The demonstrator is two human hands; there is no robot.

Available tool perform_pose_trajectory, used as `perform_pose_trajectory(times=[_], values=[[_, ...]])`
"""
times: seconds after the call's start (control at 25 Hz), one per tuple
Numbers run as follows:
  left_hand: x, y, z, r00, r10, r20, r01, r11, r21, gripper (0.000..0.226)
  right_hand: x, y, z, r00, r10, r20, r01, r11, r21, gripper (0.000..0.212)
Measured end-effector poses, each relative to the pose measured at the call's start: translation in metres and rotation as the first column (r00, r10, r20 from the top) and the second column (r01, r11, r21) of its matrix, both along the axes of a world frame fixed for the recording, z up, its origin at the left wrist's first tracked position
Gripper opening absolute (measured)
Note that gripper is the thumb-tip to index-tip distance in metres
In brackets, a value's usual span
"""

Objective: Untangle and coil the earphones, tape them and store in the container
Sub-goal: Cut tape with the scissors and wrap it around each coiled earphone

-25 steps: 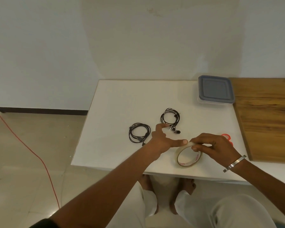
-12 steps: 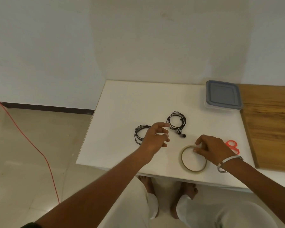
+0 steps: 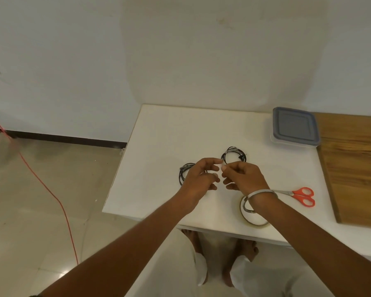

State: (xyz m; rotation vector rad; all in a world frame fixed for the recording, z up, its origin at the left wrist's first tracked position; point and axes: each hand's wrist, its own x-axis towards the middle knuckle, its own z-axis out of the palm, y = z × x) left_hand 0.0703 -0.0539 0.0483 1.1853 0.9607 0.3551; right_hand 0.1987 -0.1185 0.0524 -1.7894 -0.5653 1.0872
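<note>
left coil (image 3: 185, 171): half hidden | tape roll (image 3: 254, 221): wrist-covered

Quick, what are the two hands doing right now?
Left hand: pinches a small piece of tape.
Right hand: pinches the same piece of tape.

One head-worn wide-angle view looks forward and steeply down from above, close over the white table (image 3: 159, 133). Both forearms reach away from the lens; beyond the fingers (image 3: 212, 161) rises the wall (image 3: 180, 50), below them floor and feet.
</note>
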Motion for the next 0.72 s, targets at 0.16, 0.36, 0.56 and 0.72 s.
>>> perform_pose_trajectory(times=[0.16,0.36,0.56,0.72], values=[[-0.007,0.006,-0.007,0.999,-0.008,-0.053,0.011,0.998,0.062,0.043,-0.001,0.003,-0.002,0.989,-0.102,-0.108,0.105,0.994,0.021,0.006],[-0.017,0.012,-0.029,0.992,-0.028,-0.121,0.083,0.878,0.472,0.049,-0.005,0.006,-0.005,0.989,-0.136,-0.063,0.139,0.989,0.057,0.011],[-0.020,0.035,-0.042,0.947,0.186,-0.263,0.076,0.664,0.744,0.031,-0.007,0.004,-0.011,0.989,-0.145,0.034,0.143,0.988,0.060,0.009],[-0.019,0.062,-0.047,0.753,0.058,-0.655,0.445,0.688,0.573,0.037,-0.001,-0.001,-0.014,0.986,-0.101,0.134,0.095,0.994,0.048,0.008]])
